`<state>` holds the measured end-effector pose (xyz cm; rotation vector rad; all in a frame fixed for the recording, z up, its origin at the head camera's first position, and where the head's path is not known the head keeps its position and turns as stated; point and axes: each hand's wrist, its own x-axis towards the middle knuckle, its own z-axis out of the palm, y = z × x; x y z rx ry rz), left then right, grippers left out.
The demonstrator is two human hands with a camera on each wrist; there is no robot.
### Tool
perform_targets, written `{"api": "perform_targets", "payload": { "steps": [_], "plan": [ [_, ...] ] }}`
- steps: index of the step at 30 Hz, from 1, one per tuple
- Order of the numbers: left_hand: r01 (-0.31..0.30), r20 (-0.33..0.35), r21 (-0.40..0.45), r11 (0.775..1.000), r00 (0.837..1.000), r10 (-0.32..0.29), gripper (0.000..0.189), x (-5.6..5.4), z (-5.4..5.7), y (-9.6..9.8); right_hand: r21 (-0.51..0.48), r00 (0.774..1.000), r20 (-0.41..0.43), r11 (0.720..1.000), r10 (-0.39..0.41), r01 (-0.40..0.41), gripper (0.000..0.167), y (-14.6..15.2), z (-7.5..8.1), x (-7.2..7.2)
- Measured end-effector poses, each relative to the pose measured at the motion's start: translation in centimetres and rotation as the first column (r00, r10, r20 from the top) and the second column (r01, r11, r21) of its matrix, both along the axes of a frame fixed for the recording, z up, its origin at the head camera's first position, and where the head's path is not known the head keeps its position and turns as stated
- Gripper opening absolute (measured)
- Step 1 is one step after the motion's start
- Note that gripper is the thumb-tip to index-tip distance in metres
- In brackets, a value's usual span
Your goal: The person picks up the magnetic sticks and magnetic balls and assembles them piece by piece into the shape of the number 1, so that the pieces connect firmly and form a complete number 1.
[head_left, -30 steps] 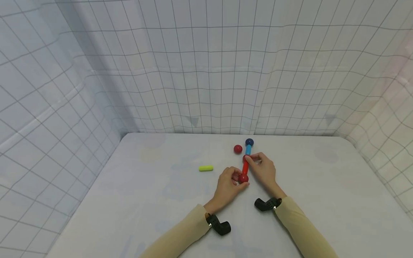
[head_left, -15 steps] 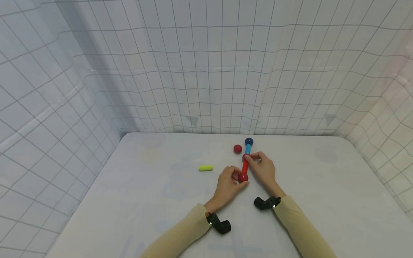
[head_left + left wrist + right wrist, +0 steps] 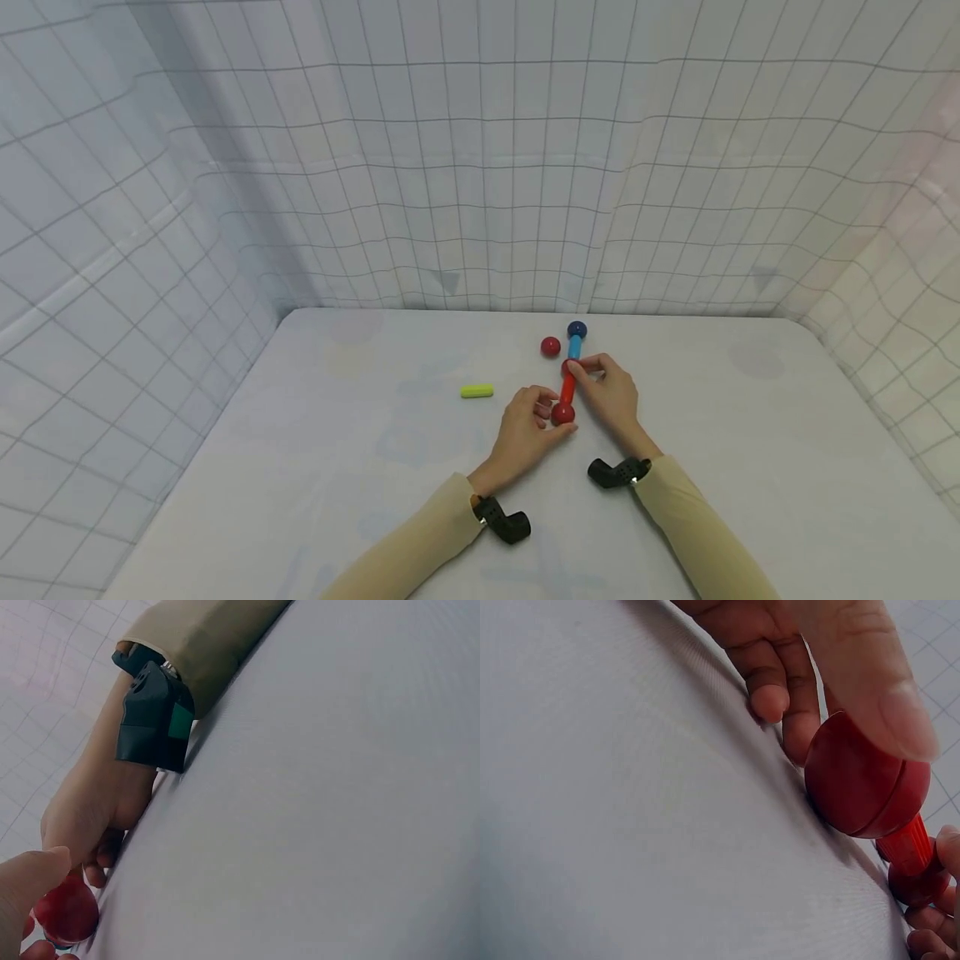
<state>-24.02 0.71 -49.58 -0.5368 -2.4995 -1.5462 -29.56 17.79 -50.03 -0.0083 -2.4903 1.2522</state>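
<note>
A straight chain of toy balls and rods lies on the white table. At its near end is a red ball (image 3: pixel 563 414); from it a red rod (image 3: pixel 567 389) leads to a second red ball (image 3: pixel 919 883). Beyond, a light blue rod (image 3: pixel 574 347) ends in a dark blue ball (image 3: pixel 577 330). My left hand (image 3: pixel 517 435) grips the near red ball between thumb and fingers, with its thumb over the ball in the right wrist view. My right hand (image 3: pixel 615 402) pinches the middle red ball, partly hiding it behind the fingertips.
A loose red ball (image 3: pixel 551 347) sits just left of the blue rod. Farther left lies a yellow-green rod (image 3: pixel 477 391). Grid-patterned white curtains (image 3: pixel 465 167) enclose the table (image 3: pixel 360 467) at the back and sides.
</note>
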Motion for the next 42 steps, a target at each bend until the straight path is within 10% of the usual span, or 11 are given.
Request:
{"api": "perform_targets", "payload": {
  "steps": [5, 10, 22, 28, 42],
  "plan": [
    [-0.042, 0.015, -0.045, 0.998, 0.999, 0.043, 0.044, -0.4, 0.2, -1.1, 0.004, 1.0, 0.019, 1.0, -0.003, 0.003, 0.04, -0.1, -0.1, -0.1],
    [-0.096, -0.114, -0.136, 0.986, 0.99, 0.08, 0.03, -1.0, 0.9, -2.8, 0.018, 1.0, 0.026, 1.0, -0.001, 0.001, 0.043, 0.0, -0.3, -0.2],
    [-0.288, -0.379, -0.333, 0.898, 0.913, 0.152, 0.02, -3.0, 2.1, -6.8, 0.015, 1.0, 0.021, 1.0, 0.008, -0.008, 0.042, 0.0, -0.1, -0.1],
    [-0.29, -0.336, -0.408, 0.866, 0.929, 0.153, 0.032, -3.4, 1.8, -8.5, 0.028, 0.999, 0.039, 1.0, 0.0, -0.001, 0.04, 0.0, -0.2, -0.1],
    [-0.236, -0.184, -0.423, 0.875, 0.968, 0.172, 0.028, -3.0, 1.7, -9.3, 0.029, 0.998, 0.055, 1.0, -0.009, 0.007, 0.039, 0.0, -0.3, -0.3]
  ]
}}
